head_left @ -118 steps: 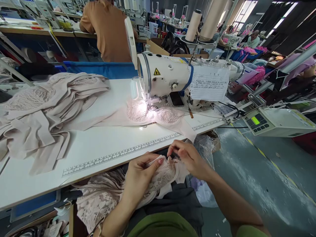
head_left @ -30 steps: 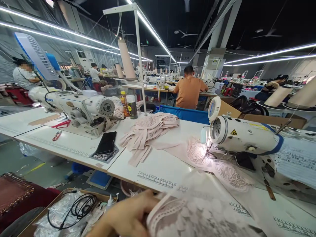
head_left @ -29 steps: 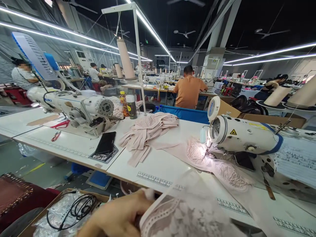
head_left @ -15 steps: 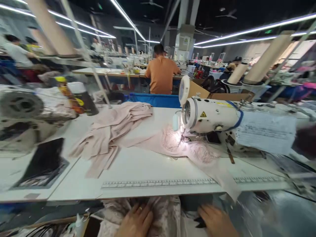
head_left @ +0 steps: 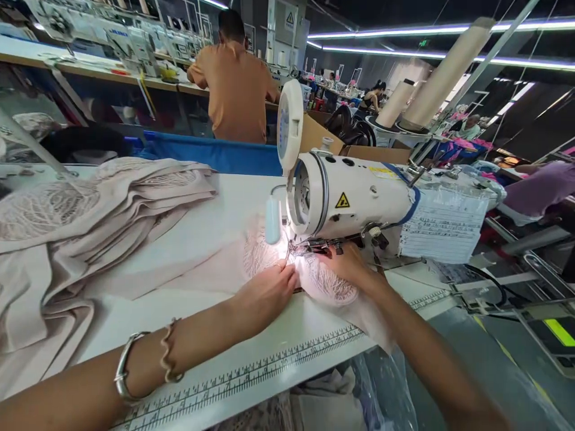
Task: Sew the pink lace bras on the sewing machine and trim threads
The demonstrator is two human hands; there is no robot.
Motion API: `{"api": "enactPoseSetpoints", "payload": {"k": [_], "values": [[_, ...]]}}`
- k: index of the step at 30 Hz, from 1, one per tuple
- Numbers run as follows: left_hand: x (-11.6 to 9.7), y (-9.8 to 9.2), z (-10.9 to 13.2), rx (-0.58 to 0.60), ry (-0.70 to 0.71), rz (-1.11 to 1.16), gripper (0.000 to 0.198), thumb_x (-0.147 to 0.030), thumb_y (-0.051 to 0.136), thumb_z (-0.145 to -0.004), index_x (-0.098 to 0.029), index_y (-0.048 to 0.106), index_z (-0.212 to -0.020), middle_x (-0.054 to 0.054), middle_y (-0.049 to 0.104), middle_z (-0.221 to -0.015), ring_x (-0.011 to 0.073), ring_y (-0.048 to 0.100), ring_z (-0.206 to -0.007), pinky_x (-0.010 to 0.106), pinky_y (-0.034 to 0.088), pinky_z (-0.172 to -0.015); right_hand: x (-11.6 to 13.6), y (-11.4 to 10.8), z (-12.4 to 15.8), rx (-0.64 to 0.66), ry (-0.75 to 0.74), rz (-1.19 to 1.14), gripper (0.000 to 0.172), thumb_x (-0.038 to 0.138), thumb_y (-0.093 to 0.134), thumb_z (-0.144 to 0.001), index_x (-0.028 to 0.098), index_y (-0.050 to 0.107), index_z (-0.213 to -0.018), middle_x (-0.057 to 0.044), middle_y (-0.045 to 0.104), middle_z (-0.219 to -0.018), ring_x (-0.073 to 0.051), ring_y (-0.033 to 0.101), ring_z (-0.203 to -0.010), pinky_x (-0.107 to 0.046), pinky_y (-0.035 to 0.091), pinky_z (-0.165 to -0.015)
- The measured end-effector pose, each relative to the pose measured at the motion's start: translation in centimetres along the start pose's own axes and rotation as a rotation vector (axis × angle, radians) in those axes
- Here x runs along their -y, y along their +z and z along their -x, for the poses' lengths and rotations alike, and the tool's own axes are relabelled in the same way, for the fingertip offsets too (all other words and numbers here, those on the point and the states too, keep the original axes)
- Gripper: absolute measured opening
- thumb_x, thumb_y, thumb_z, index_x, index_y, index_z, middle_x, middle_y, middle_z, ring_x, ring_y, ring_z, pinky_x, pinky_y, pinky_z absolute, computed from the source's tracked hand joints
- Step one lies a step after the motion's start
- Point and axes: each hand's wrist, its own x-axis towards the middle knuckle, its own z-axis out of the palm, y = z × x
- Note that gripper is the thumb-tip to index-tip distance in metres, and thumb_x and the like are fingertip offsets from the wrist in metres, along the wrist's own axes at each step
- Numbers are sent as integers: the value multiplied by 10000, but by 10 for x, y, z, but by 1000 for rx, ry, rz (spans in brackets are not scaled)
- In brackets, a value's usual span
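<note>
A pale pink bra (head_left: 330,281) with lace cups lies under the head of a white sewing machine (head_left: 359,194), its needle area brightly lit. My left hand (head_left: 269,293) is closed at the front of the needle, fingertips pinching the fabric between the two cups. Close to the machine's foot, my right hand (head_left: 348,263) grips the upper edge of the right cup; its fingertips are partly hidden by the metal parts. One fabric wing stretches left over the table, and the other hangs toward the front edge under my right forearm.
A pile of similar pink lace pieces (head_left: 148,185) covers the left of the table. A printed ruler strip (head_left: 269,365) runs along the front edge. Thread cones (head_left: 449,75) stand at the back right. A person in an orange shirt (head_left: 238,90) sits ahead, facing away.
Both hands have come up from the fabric below the table edge to the bra at the needle. The dark object by my right hand is out of sight. My view has shifted closer and tilted.
</note>
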Motion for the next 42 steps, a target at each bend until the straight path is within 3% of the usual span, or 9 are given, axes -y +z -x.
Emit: {"api": "enactPoseSetpoints", "payload": {"k": [2, 8, 11, 15, 22, 27, 32, 38, 42], "values": [[0, -3, -2, 42, -22, -9, 278, -2, 480, -829, -58, 652, -1040, 191, 672, -1089, 285, 598, -914, 413, 514, -788, -4, 3, -7, 30, -25, 8, 251, 289, 576, -921, 185, 760, -1055, -139, 767, -1050, -317, 680, -1034, -371, 506, -883], [-1, -2, -2, -49, -158, 82, 275, 19, 512, -788, -64, 641, -1015, 165, 653, -1034, 269, 564, -858, 371, 503, -704, -13, 0, -3, 136, -137, 42, 321, 183, 603, -867, 216, 741, -1155, -128, 766, -1120, -326, 684, -1032, -396, 515, -888], [1, 5, 0, -118, -159, 69, 315, 51, 472, -806, -75, 631, -1047, 122, 647, -960, 246, 540, -790, 358, 471, -670, -13, -3, 0, 151, -334, 21, 463, 110, 573, -858, 285, 691, -1271, -60, 765, -1131, -272, 679, -1032, -362, 498, -907], [0, 12, 3, -217, -226, 81, 318, 15, 430, -877, -88, 599, -1125, 142, 648, -1090, 259, 540, -825, 351, 414, -624, -9, -6, 4, 150, -522, -31, 624, 31, 536, -847, 340, 607, -1385, -17, 744, -1009, -191, 651, -937, -273, 480, -811], [-1, 19, 4, -280, -323, 127, 355, 23, 421, -881, -113, 597, -1157, 140, 646, -1215, 270, 539, -871, 357, 384, -654, -1, -6, 7, 191, -431, -128, 608, 68, 524, -885, 360, 572, -1417, -14, 718, -1097, -199, 634, -994, -298, 480, -846], [11, 23, 8, -329, -321, 208, 421, 88, 476, -808, -143, 603, -1136, 82, 680, -1195, 246, 539, -872, 345, 373, -693, 0, 4, 6, 241, -445, -214, 647, 2, 449, -853, 247, 547, -1445, -61, 698, -1106, -189, 631, -1005, -292, 496, -873], [24, 24, 9, -334, -316, 324, 394, 63, 452, -872, -191, 631, -1114, 50, 704, -1170, 228, 570, -902, 329, 355, -695, 7, -3, 10, 215, -425, -155, 652, 22, 470, -835, 277, 542, -1431, -44, 705, -1055, -187, 623, -923, -272, 490, -748], [37, 22, 9, -312, -314, 443, 428, 35, 375, -914, -201, 682, -1097, 44, 716, -1160, 230, 597, -975, 353, 420, -773, 17, -17, 15, 215, -355, -93, 491, 102, 595, -836, 279, 607, -1295, -33, 724, -1116, -204, 633, -952, -256, 374, -588], [43, 23, 8, -343, -301, 417, 383, -8, 380, -948, -199, 688, -1072, 56, 725, -1098, 225, 598, -949, 346, 446, -779, 19, -14, 15, 236, -293, -141, 284, 121, 576, -863, 245, 650, -1107, -29, 728, -983, -187, 610, -815, -264, 309, -555]]}}
